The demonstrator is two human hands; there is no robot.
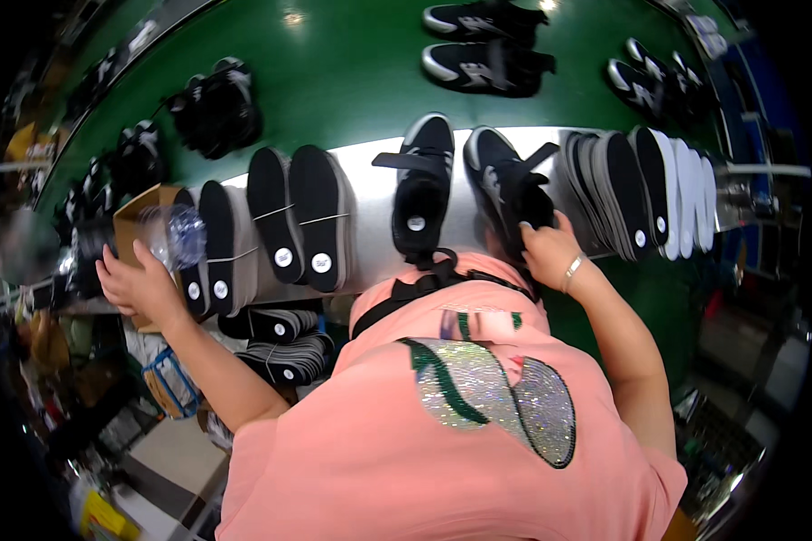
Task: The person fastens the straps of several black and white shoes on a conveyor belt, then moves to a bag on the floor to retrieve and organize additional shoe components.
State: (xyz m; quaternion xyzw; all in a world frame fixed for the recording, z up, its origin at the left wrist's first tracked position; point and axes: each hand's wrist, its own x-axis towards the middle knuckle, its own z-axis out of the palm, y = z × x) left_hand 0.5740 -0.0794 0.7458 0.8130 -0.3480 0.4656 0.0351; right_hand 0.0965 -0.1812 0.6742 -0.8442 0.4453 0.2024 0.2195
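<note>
My right hand [553, 254] grips the heel end of a black and grey shoe [505, 185], its strap sticking up to the right. Beside it, toe away from me, stands the other shoe [421, 185], with an insole bearing a round white sticker visible inside and its strap out to the left. My left hand [144, 287] is at the far left with fingers apart, next to a cardboard box [140, 212]. Some clear plastic [186, 236] shows at the box's opening. No object is visible in that hand.
Bundled black insoles [320, 207] stand left of the shoes on a metal ledge [370, 198]. More black insoles [618, 194] and white ones [686, 198] stand at right. Beyond, a green surface [343, 81] carries several shoes [487, 68]. Insole stacks [284, 356] lie below the ledge.
</note>
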